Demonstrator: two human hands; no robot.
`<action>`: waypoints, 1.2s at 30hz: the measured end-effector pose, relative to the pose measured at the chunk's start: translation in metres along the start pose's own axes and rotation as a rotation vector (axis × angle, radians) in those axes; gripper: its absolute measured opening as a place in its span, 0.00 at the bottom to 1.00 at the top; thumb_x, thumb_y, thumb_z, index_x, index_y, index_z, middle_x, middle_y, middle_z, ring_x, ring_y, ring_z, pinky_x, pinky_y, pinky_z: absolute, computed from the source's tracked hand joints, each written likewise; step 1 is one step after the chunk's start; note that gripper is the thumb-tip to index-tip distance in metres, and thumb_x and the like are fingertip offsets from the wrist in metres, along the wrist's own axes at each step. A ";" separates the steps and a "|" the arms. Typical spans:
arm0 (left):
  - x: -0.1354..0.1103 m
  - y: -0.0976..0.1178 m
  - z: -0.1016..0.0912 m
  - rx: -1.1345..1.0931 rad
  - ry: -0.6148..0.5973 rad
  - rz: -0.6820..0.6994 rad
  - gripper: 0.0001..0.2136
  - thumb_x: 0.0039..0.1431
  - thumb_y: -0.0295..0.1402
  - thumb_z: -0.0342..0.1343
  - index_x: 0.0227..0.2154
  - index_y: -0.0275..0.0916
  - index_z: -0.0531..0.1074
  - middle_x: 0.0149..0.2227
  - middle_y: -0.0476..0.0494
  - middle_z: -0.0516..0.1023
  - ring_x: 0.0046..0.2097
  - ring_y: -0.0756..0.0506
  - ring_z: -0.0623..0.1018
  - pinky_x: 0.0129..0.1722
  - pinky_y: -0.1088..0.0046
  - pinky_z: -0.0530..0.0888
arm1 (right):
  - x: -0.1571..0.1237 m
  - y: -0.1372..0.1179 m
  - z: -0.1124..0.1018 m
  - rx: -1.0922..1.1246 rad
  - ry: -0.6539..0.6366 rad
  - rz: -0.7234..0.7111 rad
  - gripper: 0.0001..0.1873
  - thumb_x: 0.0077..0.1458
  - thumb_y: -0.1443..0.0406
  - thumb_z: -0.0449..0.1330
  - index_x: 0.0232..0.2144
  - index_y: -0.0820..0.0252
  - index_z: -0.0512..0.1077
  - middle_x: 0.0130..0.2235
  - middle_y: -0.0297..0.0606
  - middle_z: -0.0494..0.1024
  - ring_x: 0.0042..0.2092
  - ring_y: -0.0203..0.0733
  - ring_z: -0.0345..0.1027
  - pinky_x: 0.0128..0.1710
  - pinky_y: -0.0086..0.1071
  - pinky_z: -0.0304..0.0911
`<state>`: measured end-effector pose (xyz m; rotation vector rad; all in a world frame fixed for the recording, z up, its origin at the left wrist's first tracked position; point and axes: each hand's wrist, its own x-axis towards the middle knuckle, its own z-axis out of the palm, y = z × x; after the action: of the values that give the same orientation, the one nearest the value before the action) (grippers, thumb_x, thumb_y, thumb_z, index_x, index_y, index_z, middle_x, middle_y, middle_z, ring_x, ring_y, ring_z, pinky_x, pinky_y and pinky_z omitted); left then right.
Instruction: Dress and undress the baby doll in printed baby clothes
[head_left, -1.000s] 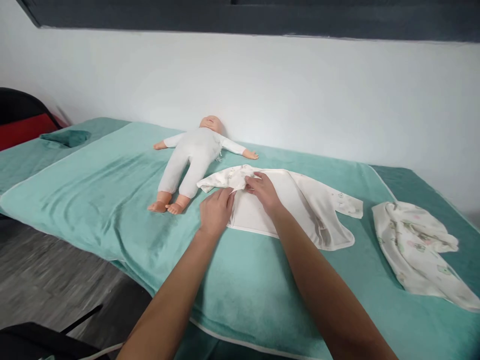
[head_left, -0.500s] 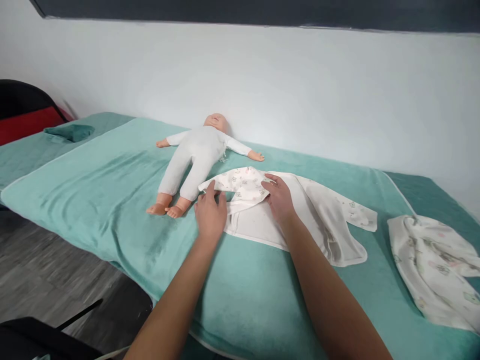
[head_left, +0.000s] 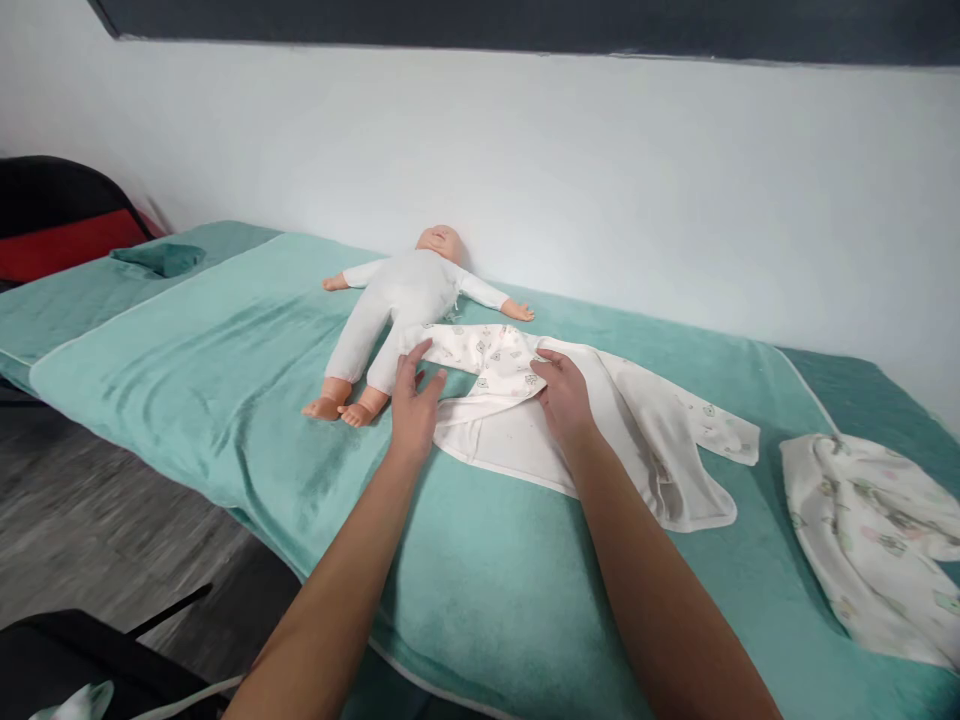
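A white baby shirt [head_left: 502, 360] with small printed figures lies spread open on the green bedding, one front panel folded back over its plain inner side. My left hand [head_left: 414, 405] is at the cuff of its left-hand sleeve, fingertips touching the cloth, thumb and fingers apart. My right hand [head_left: 566, 400] pinches the folded edge of the shirt near its middle; part of the grip is hidden by the hand. Beyond the left hand a baby doll [head_left: 412, 285] in a white body lies on its back, arms spread, its leg partly behind the sleeve.
Another printed white baby garment [head_left: 870, 540] lies bunched at the right. Green bedding [head_left: 495, 590] covers the bed, with a white wall [head_left: 637, 200] behind it. A black and red chair [head_left: 67, 240] stands at far left, and a black object [head_left: 82, 665] sits at lower left.
The left-hand sleeve has been straightened outward and up, now overlapping the doll's leg. My left hand moved slightly up with its fingers spread wider. The right hand keeps its grip.
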<state>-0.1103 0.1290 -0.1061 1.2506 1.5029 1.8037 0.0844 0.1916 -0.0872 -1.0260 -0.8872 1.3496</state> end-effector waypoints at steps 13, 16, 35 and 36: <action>-0.026 0.005 -0.003 0.418 0.025 0.203 0.10 0.66 0.32 0.48 0.45 0.40 0.73 0.46 0.40 0.77 0.50 0.42 0.76 0.51 0.62 0.73 | 0.002 0.002 -0.003 -0.038 0.014 0.006 0.22 0.42 0.59 0.70 0.41 0.55 0.71 0.37 0.35 0.75 0.40 0.42 0.72 0.40 0.37 0.70; -0.042 0.007 -0.004 0.633 -0.210 0.205 0.12 0.65 0.40 0.54 0.46 0.41 0.74 0.43 0.41 0.79 0.47 0.39 0.76 0.50 0.58 0.71 | 0.002 0.001 -0.002 -0.005 0.022 0.008 0.23 0.40 0.60 0.70 0.40 0.56 0.71 0.36 0.33 0.75 0.38 0.40 0.71 0.37 0.34 0.69; -0.049 0.012 -0.005 0.658 -0.142 0.067 0.19 0.70 0.41 0.43 0.53 0.41 0.73 0.52 0.36 0.79 0.56 0.31 0.72 0.55 0.49 0.64 | -0.010 0.003 0.009 -0.351 -0.488 -0.200 0.39 0.54 0.58 0.64 0.66 0.44 0.59 0.68 0.37 0.64 0.71 0.45 0.51 0.68 0.47 0.49; -0.047 0.013 -0.005 0.629 -0.159 0.030 0.19 0.70 0.42 0.43 0.53 0.42 0.74 0.52 0.36 0.80 0.56 0.31 0.73 0.56 0.48 0.64 | -0.010 0.004 0.009 -0.395 -0.510 -0.221 0.41 0.55 0.58 0.64 0.69 0.42 0.55 0.70 0.36 0.60 0.72 0.44 0.47 0.69 0.48 0.46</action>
<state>-0.0898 0.0841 -0.1096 1.6553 2.0426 1.2349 0.0738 0.1820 -0.0878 -0.8480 -1.6511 1.2926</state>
